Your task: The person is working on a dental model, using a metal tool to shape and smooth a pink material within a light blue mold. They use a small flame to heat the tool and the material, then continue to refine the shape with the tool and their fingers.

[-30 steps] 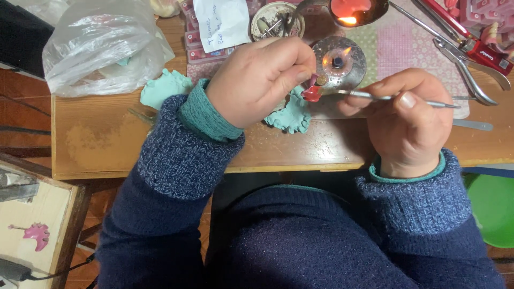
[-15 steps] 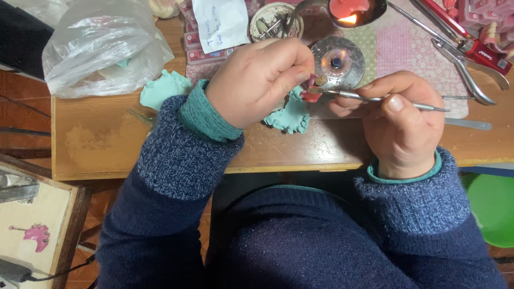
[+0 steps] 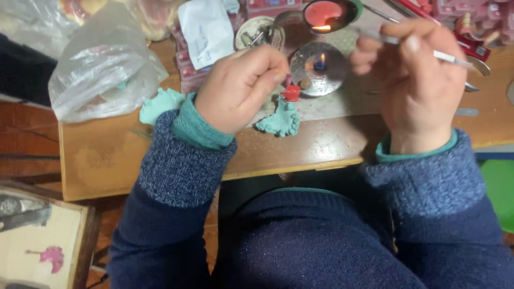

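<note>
My left hand [image 3: 242, 88] grips a teal dental cast [image 3: 280, 119] with a small red wax piece [image 3: 291, 93] on top, held just above the wooden bench. My right hand [image 3: 415, 80] pinches a thin metal instrument [image 3: 452, 56], its tip reaching toward a metal spoon of melted red wax [image 3: 324, 13]. A small burner with a lit flame [image 3: 318, 65] sits between the two hands.
A second teal cast [image 3: 158, 104] lies left of my wrist. A clear plastic bag [image 3: 101, 64] fills the bench's left end. A round tin [image 3: 257, 29], paper slip [image 3: 206, 29], pliers with red handles [image 3: 468, 32] and pink wax blocks crowd the back. The wooden bench edge [image 3: 160, 179] runs below.
My right hand has lifted the instrument away from the red wax on the cast, up toward the wax spoon. My left hand still holds the cast.
</note>
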